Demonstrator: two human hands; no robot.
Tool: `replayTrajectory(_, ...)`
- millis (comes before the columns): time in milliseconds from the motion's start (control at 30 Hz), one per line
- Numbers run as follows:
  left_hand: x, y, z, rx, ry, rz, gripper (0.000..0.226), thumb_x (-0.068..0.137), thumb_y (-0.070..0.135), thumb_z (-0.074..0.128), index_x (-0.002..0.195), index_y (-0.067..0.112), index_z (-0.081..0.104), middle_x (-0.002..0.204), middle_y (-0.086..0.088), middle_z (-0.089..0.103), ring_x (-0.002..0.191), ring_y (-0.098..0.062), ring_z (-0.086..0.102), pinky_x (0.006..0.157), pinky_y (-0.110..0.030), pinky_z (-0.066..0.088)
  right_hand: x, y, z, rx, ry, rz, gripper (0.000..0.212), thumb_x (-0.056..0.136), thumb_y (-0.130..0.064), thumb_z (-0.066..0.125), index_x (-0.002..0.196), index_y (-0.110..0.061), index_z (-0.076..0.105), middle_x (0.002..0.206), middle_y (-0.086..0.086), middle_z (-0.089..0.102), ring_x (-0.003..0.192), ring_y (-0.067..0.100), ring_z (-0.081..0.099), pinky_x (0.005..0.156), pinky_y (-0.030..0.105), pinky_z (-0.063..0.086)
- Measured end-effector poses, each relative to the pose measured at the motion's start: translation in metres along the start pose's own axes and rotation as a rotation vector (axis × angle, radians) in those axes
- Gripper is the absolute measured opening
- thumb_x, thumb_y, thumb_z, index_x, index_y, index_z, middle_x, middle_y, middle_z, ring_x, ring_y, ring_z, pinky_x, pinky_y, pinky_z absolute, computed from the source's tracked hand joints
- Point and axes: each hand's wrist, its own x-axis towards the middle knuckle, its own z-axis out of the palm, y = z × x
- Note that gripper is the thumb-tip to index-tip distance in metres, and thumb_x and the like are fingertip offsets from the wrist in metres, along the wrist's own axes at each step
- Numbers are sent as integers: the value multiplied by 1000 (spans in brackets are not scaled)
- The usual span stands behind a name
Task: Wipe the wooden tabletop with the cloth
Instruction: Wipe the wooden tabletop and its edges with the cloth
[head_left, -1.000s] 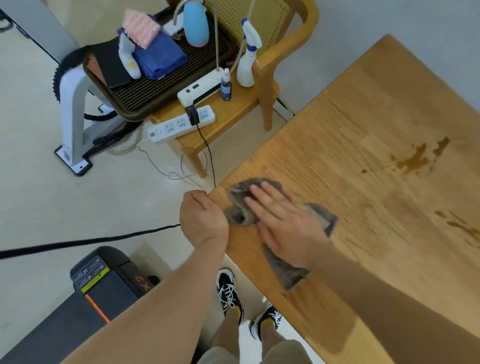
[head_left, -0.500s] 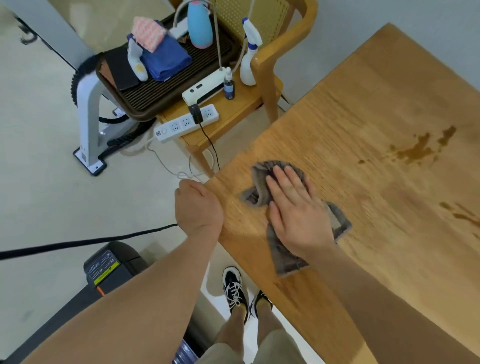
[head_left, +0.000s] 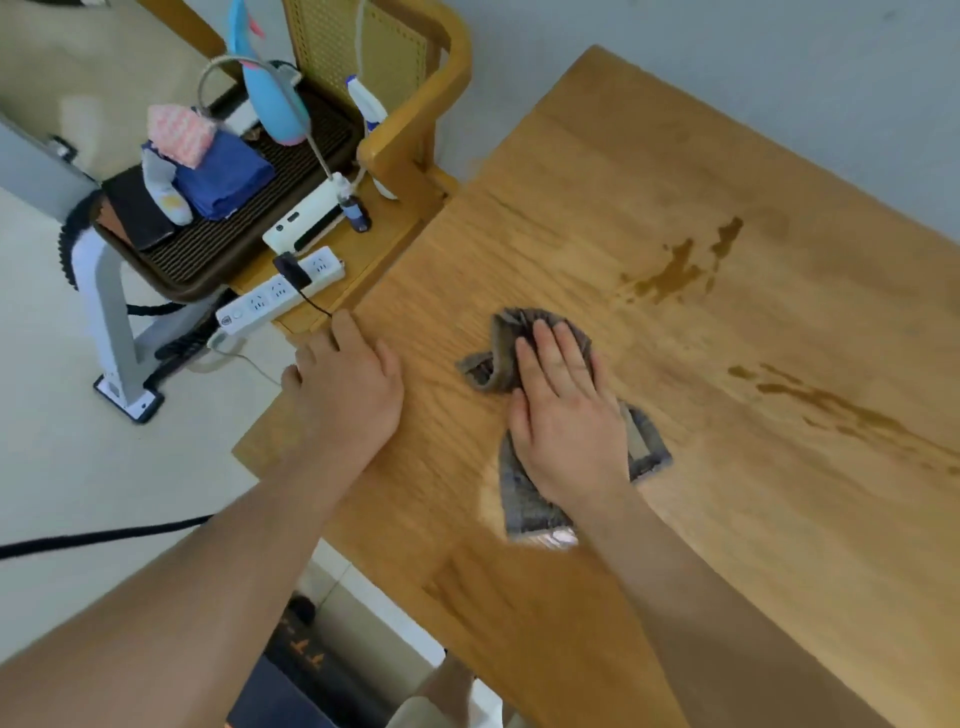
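I see my right hand (head_left: 566, 415) lying flat on the grey cloth (head_left: 522, 501), fingers straight, pressing it onto the wooden tabletop (head_left: 753, 519) near its corner. My left hand (head_left: 348, 389) rests open on the tabletop's edge, holding nothing. Brown stains (head_left: 675, 270) sit apart from the cloth.

The right hand (head_left: 566, 421) covers the middle of the grey cloth (head_left: 522, 499); the chair arm (head_left: 415, 124) hides part of what looks like a spray bottle (head_left: 366, 104).

Grey cloth (head_left: 522, 493) (crumpled) under flat right hand (head_left: 566, 415), left hand (head_left: 348, 395) on tabletop (head_left: 727, 519) edge.
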Motion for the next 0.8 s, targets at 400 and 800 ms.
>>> replayTrajectory(400,24,32,12,-13,47,6,59,92,46,24,140,12,33,131,-15,48,121,-32,44,102,-50,29,37,-22,10,34,57,178,57,100,-39,22,150,-13,34,158,11,25,148,27,17,120,49,14)
replayTrajectory(800,24,32,1,21,-78,61,60,93,43,21,140,6,27,134,-22,44,122,-38,39,96,-50,33,55,0,-3,-7,121,645,59,99,-39,25,151,-11,29,159,18,17,148,34,13,119,53,14)
